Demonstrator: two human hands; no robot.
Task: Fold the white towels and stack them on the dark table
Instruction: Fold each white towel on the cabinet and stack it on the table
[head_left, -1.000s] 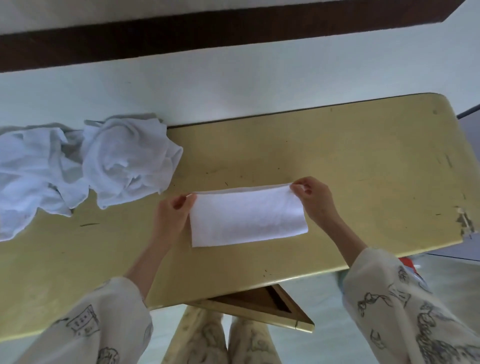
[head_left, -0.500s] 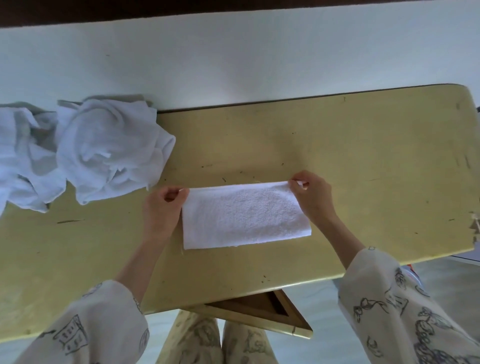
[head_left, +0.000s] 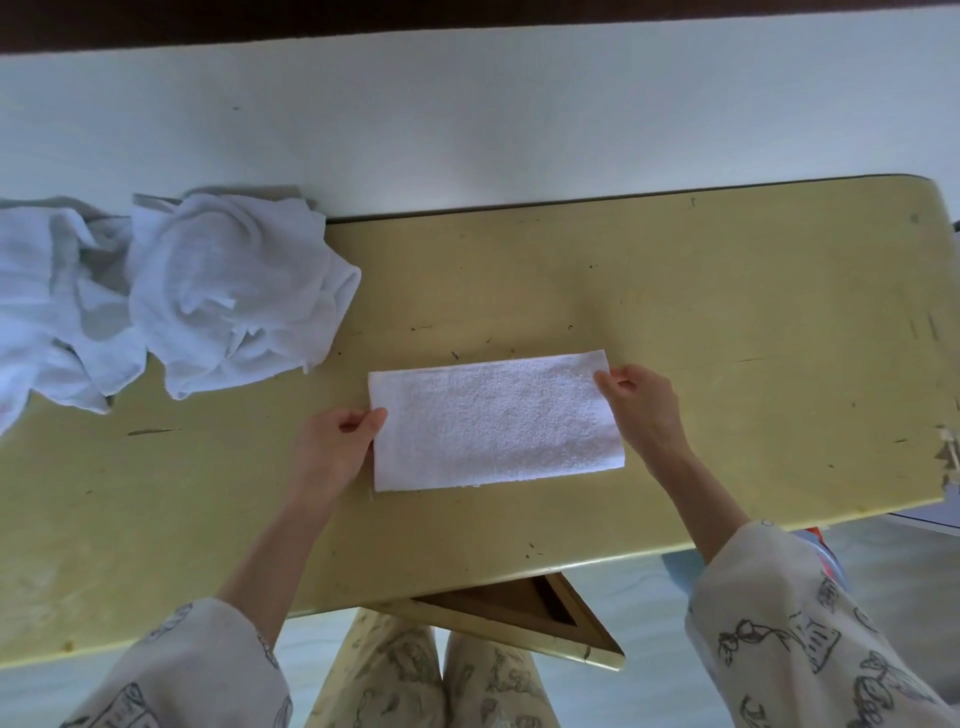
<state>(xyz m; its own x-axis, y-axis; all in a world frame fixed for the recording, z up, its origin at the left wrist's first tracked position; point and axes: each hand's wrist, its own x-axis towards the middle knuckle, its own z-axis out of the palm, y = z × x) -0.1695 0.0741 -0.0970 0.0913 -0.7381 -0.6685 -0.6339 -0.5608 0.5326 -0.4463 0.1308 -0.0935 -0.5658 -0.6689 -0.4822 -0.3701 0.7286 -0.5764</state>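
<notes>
A folded white towel (head_left: 496, 422) lies flat as a long rectangle on the yellow table (head_left: 727, 312), near the table's front edge and about midway along it. My left hand (head_left: 332, 452) sits at the towel's left short edge, thumb and curled fingers pinching that edge close to its far corner. My right hand (head_left: 644, 410) is at the towel's right short edge, thumb and fingertips nipping the cloth near the far right corner. Both hands have hold of the towel and nothing else. To the left of the towel, apart from it, a crumpled heap of white towels (head_left: 156, 301) rests at the table's back edge, against the white wall (head_left: 467, 114). My patterned sleeves (head_left: 810, 639) show below the table's front edge.
</notes>
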